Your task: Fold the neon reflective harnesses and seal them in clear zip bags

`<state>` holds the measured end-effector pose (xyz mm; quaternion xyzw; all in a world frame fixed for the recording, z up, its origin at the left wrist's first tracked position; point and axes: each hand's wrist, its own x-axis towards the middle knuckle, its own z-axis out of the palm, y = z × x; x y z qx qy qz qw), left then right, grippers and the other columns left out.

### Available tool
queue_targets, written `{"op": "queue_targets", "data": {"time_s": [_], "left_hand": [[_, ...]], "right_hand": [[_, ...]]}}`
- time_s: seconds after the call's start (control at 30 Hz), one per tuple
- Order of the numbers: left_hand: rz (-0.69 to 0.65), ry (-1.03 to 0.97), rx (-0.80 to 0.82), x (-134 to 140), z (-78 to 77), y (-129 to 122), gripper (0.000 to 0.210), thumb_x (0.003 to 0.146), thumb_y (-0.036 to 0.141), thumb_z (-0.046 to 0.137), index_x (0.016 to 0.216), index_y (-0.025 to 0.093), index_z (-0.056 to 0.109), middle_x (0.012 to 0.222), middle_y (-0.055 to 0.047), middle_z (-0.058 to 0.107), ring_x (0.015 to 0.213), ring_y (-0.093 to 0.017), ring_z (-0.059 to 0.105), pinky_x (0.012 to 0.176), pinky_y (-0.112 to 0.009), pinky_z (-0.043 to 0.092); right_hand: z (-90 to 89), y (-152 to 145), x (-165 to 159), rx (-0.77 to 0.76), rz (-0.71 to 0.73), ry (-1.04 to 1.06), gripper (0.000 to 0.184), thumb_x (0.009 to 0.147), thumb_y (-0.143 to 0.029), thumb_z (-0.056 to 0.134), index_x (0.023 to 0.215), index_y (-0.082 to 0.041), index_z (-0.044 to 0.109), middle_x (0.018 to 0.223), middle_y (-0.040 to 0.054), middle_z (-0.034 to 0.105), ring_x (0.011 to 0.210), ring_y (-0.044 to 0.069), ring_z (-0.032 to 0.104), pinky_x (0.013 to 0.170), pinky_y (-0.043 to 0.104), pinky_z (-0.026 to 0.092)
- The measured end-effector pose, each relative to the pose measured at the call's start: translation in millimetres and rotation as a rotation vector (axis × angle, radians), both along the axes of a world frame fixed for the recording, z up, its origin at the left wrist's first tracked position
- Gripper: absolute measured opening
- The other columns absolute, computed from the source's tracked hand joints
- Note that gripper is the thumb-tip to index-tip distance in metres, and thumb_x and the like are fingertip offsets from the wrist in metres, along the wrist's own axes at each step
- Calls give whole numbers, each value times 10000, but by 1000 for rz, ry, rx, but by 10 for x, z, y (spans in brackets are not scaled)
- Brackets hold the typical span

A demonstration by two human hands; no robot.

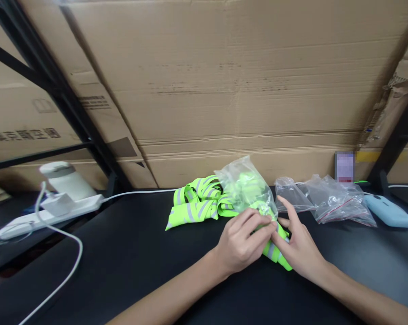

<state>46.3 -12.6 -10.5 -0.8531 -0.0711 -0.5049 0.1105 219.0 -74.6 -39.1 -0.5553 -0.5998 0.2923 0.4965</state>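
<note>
A clear plastic bag [232, 178] with bright green material showing in it is under my hands. My left hand [241, 241] is closed, its fingertips pinched on the bag's near edge. Beside it, my right hand [300, 246] has its index finger stretched out and the thumb apart, with the thumb tip close to the left fingertips at the bag. A neon-green strap with grey reflective stripes [274, 253] lies partly hidden beneath my hands. More green reflective straps [197, 207] lie in a loosely folded heap to the left of the bag.
Several clear plastic bags [339, 201] lie on the right, next to a light blue case [390, 212]. A small blurred card-like item [344, 167] stands behind them. On the left are a white power strip [78, 210] and a white bottle [71, 183]. Cardboard [224, 90] walls the back.
</note>
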Motion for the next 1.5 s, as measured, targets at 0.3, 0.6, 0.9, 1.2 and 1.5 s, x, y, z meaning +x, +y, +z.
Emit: {"op": "queue_targets", "data": {"time_s": [0.3, 0.6, 0.9, 1.2, 1.5], "left_hand": [[-56, -33, -144, -163, 12, 62, 246, 887, 174, 646, 1130, 186, 617, 1010, -93, 632, 866, -199, 639, 728, -344, 588], [-94, -165, -833, -122, -192, 60, 531, 859, 305, 766, 1311, 198, 508, 1230, -128, 665, 1013, -234, 710, 886, -405, 632], [-172, -189, -780, -103, -275, 105, 479, 857, 266, 779, 1308, 167, 650, 1269, -135, 700, 1075, -266, 725, 871, -425, 674], [-159, -261, -842, -45, -293, 67, 157, 878, 250, 751, 980, 139, 708, 987, -72, 766, 894, -202, 771, 818, -335, 687], [-7, -100, -207, -88, -245, 160, 142, 876, 67, 651, 984, 152, 688, 923, -65, 792, 837, -184, 784, 794, -272, 671]], "right_hand": [[-30, 61, 45, 37, 82, 116, 428, 888, -446, 703, 1262, -249, 639, 1070, 68, 767, 983, 301, 716, 850, 380, 555], [-37, 156, 77, 43, 28, 497, 450, 883, -592, 694, 1141, -231, 622, 1079, 88, 762, 1002, 291, 717, 839, 375, 577], [-66, 199, 86, -71, -30, 590, 523, 840, -660, 697, 1156, -245, 655, 1151, 79, 747, 1060, 307, 692, 786, 362, 596], [-125, 230, 85, -129, -112, 661, 617, 784, -671, 736, 1233, -257, 653, 1182, 73, 743, 1018, 303, 712, 771, 369, 610], [-82, 194, 29, -88, -120, 632, 618, 851, -623, 686, 1366, -310, 551, 1364, 58, 648, 1113, 285, 668, 819, 357, 579]]}}
